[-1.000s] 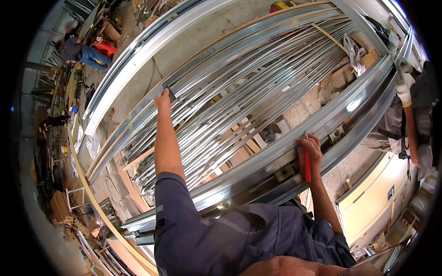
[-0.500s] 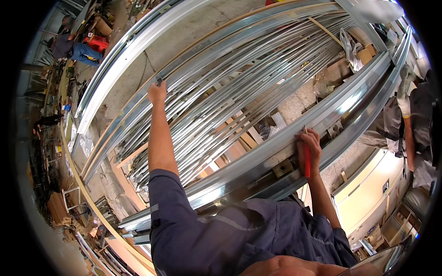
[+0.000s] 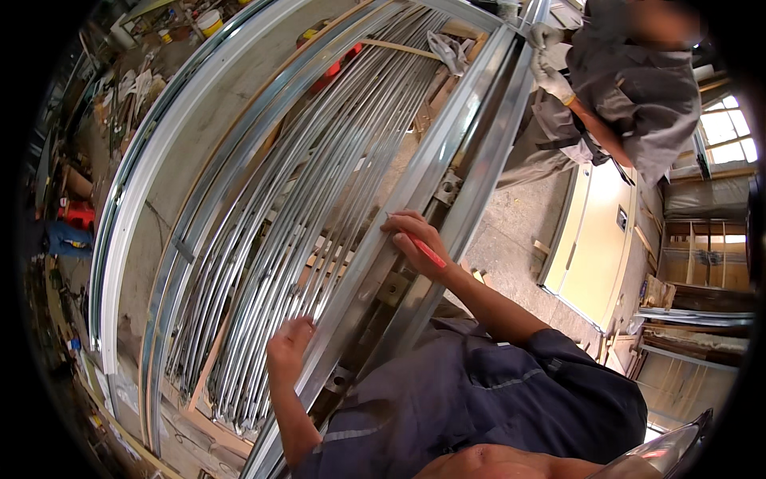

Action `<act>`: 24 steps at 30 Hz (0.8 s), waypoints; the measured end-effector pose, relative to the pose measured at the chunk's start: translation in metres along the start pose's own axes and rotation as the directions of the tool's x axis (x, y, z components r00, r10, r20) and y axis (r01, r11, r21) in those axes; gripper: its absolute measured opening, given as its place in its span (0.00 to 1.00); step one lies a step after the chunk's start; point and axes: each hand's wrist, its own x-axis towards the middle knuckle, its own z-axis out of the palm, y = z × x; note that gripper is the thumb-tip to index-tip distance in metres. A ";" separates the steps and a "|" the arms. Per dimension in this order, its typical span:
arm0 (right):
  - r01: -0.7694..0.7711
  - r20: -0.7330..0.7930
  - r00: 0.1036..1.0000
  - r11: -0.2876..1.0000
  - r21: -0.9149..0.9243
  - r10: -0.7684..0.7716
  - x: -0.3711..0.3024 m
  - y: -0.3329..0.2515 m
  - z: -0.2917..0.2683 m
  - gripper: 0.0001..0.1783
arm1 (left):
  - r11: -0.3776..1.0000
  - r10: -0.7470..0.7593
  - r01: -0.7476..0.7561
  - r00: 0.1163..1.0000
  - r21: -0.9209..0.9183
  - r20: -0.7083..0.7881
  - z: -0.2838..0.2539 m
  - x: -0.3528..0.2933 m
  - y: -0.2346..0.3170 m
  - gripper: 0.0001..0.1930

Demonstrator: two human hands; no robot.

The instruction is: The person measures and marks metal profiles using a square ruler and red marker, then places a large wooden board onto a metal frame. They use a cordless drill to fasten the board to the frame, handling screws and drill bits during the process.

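My right hand (image 3: 415, 233) is closed on a red pencil (image 3: 429, 252), its tip by the upper edge of the near metal profile (image 3: 435, 156). My left hand (image 3: 289, 347) hovers just left of that profile, above a bundle of thin shiny metal rods (image 3: 247, 295). Its fingers are loosely bent and a little blurred, with nothing visible in them. A small dark piece (image 3: 183, 250) sits across the far metal rail (image 3: 211, 172), away from both hands. Metal blocks with holes (image 3: 392, 288) lie in the channel beside the near profile.
At the upper right a co-worker in grey (image 3: 638, 96) has gloved hands (image 3: 550, 76) at the profile's far end. A yellowish door panel (image 3: 590, 247) lies on the floor to the right. A long white profile (image 3: 132, 199) runs along the left. Clear plastic wrap (image 3: 448, 54) rests near the rods' far end.
My left hand has let go at the dark piece on the far rail and come back toward the near profile. The view has turned right; my right hand still holds the pencil at the profile.
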 end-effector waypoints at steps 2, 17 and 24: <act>-0.056 -0.005 0.998 0.994 0.096 0.056 -0.002 0.003 -0.007 0.16 | 0.991 -0.086 0.116 0.943 -0.074 0.320 0.011 -0.037 0.018 0.15; -0.293 0.178 0.955 0.840 0.457 0.236 -0.036 0.015 -0.021 0.17 | 0.918 0.375 -0.361 0.647 -0.166 0.664 0.008 -0.178 0.061 0.22; -0.135 0.585 0.811 0.978 0.161 0.016 -0.040 -0.047 -0.051 0.20 | 0.989 0.145 -0.131 0.757 -0.069 0.638 0.040 -0.206 0.104 0.29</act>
